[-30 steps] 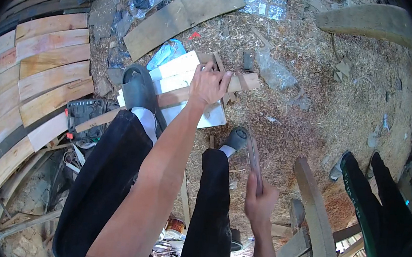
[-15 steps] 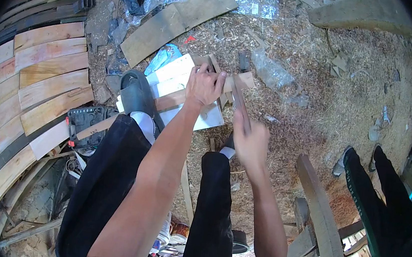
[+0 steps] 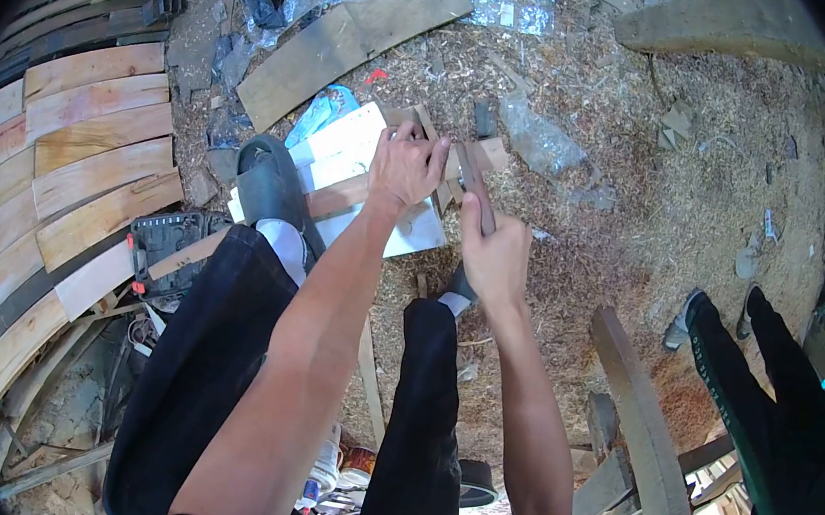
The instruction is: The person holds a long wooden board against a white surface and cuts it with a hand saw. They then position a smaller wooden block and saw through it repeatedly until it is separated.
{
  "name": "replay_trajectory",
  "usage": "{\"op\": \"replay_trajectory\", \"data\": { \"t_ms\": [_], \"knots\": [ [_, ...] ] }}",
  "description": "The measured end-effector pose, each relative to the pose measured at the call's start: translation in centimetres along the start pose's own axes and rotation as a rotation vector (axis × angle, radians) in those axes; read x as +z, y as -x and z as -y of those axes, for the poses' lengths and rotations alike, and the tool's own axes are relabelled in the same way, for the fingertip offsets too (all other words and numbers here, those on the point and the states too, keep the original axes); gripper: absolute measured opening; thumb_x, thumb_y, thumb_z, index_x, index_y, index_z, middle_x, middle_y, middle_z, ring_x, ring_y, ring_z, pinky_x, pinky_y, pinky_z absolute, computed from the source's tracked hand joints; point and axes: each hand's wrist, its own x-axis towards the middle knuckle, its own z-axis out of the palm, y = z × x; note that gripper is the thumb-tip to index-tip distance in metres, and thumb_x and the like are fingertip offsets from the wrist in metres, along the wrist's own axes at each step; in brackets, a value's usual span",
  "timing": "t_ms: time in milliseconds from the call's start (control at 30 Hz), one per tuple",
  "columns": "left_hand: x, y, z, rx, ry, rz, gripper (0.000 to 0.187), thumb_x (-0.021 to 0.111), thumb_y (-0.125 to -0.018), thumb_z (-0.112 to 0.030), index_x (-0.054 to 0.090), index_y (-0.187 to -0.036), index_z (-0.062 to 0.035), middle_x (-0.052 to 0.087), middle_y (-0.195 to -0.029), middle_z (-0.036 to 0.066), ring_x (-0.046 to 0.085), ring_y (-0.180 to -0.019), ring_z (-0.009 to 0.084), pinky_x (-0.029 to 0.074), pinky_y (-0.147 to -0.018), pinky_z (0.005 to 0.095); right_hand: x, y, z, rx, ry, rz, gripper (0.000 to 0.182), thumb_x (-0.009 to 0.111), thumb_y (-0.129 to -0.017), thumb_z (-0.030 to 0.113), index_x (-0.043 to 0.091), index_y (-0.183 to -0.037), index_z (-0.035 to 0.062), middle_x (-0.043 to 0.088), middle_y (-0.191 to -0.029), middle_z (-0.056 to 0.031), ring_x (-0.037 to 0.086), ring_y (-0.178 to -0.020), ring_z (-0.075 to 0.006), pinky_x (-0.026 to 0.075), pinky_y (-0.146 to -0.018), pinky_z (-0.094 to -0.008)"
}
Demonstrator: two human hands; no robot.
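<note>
My left hand (image 3: 405, 168) grips a narrow wooden strip (image 3: 337, 194) and presses it down over a white board (image 3: 415, 230). Just right of those fingers, the strip's free end (image 3: 492, 153) sticks out. My right hand (image 3: 495, 258) is closed round a long, narrow, saw-like brown tool (image 3: 475, 189), which lies crosswise over the strip near that end. Its edge is too small to make out. A dark slipper (image 3: 275, 183) on my foot rests at the strip's left part. Short wood pieces (image 3: 422, 120) show beside and under the strip.
Stacked planks (image 3: 101, 159) line the left side, with an open tool case (image 3: 168, 242) near my knee. A wide board (image 3: 355, 35) and plastic sheeting (image 3: 541, 135) lie on the shaving-covered ground. At right are a curved beam (image 3: 641, 422) and another person's legs (image 3: 753, 414).
My right hand and the saw-like tool have moved forward and slightly left, across the strip. The left hand stays on the strip. The whole view has shifted slightly.
</note>
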Motion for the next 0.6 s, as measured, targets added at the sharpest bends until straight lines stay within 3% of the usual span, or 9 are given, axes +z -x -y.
{"op": "replay_trajectory", "data": {
  "t_ms": [67,133,200,267,367,433,500,567,600],
  "knots": [
    [0.2,0.1,-0.6,0.014,-0.008,-0.015,0.043,0.049,-0.097,-0.033,0.073,-0.073,-0.0067,0.069,-0.072,0.01,0.059,-0.09,0.025,0.039,-0.087,0.0423,-1.1,0.5,0.3,0.051,-0.027,0.009,0.05,0.06,-0.096,0.034,0.058,-0.068,-0.007,0.045,-0.047,-0.0111,0.044,-0.046,-0.0133,0.038,-0.047,-0.0377],
    [0.0,-0.1,-0.3,-0.017,0.002,0.016,0.044,0.048,-0.097,-0.033,0.074,-0.073,-0.0067,0.07,-0.074,0.01,0.059,-0.091,0.0254,0.039,-0.089,0.0423,-2.0,2.8,0.4,-0.04,0.07,0.012,0.049,0.059,-0.096,0.033,0.059,-0.066,-0.0053,0.046,-0.047,-0.0085,0.044,-0.047,-0.011,0.037,-0.047,-0.0358],
    [0.6,0.1,0.1,-0.036,0.002,0.008,0.045,0.047,-0.097,-0.034,0.073,-0.073,-0.0065,0.069,-0.072,0.011,0.059,-0.092,0.0253,0.039,-0.091,0.0417,-4.1,7.7,0.0,0.145,-0.105,0.039,0.049,0.059,-0.097,0.033,0.059,-0.064,-0.0029,0.044,-0.047,-0.0041,0.043,-0.048,-0.0075,0.035,-0.045,-0.0328],
    [0.4,0.0,-0.1,-0.025,0.018,-0.004,0.047,0.046,-0.097,-0.035,0.073,-0.073,-0.0064,0.069,-0.072,0.011,0.059,-0.094,0.0252,0.039,-0.092,0.042,-6.8,12.1,-1.3,0.145,0.062,0.06,0.048,0.059,-0.097,0.033,0.06,-0.062,-0.0004,0.042,-0.048,-0.0007,0.041,-0.049,-0.0051,0.032,-0.045,-0.0304],
    [0.4,-0.1,0.1,-0.024,0.061,-0.005,0.047,0.046,-0.097,-0.036,0.073,-0.073,-0.0068,0.068,-0.071,0.012,0.059,-0.095,0.0258,0.038,-0.092,0.0439,-8.1,13.4,-1.1,0.178,0.066,0.078,0.049,0.059,-0.097,0.033,0.059,-0.063,-0.0011,0.04,-0.049,-0.0005,0.04,-0.049,-0.0053,0.031,-0.045,-0.0301],
    [0.8,0.2,0.1,-0.023,0.069,-0.019,0.047,0.046,-0.097,-0.036,0.073,-0.072,-0.007,0.068,-0.071,0.012,0.059,-0.095,0.0261,0.038,-0.092,0.0444,-6.3,10.1,-0.9,0.087,0.059,0.064,0.051,0.059,-0.097,0.035,0.058,-0.062,-0.0017,0.039,-0.049,-0.0013,0.039,-0.05,-0.0056,0.032,-0.045,-0.031],
    [0.9,0.0,0.3,-0.027,0.02,0.009,0.046,0.047,-0.097,-0.035,0.072,-0.071,-0.0071,0.068,-0.07,0.012,0.059,-0.094,0.0266,0.038,-0.092,0.0447,-3.2,4.5,-0.5,0.039,0.023,0.036,0.054,0.057,-0.097,0.038,0.058,-0.063,-0.0039,0.044,-0.048,-0.0065,0.045,-0.046,-0.0134,0.036,-0.046,-0.0364],
    [0.7,-0.2,-0.2,-0.042,0.021,0.038,0.047,0.046,-0.097,-0.035,0.072,-0.07,-0.0068,0.068,-0.07,0.012,0.058,-0.094,0.0267,0.038,-0.092,0.0446,-0.1,-1.3,0.9,-0.041,0.079,0.043,0.048,0.055,-0.094,0.036,0.067,-0.073,-0.0058,0.059,-0.061,-0.0267,0.065,-0.062,-0.0422,0.049,-0.057,-0.0483],
    [0.4,-0.2,-0.1,-0.064,0.02,0.073,0.048,0.046,-0.097,-0.036,0.071,-0.069,-0.0065,0.068,-0.07,0.012,0.058,-0.094,0.0267,0.038,-0.092,0.0445,0.9,-3.1,1.8,-0.003,0.119,0.03,0.05,0.055,-0.094,0.038,0.067,-0.073,-0.0058,0.059,-0.063,-0.0276,0.065,-0.064,-0.0437,0.05,-0.059,-0.0497]
  ]
}}
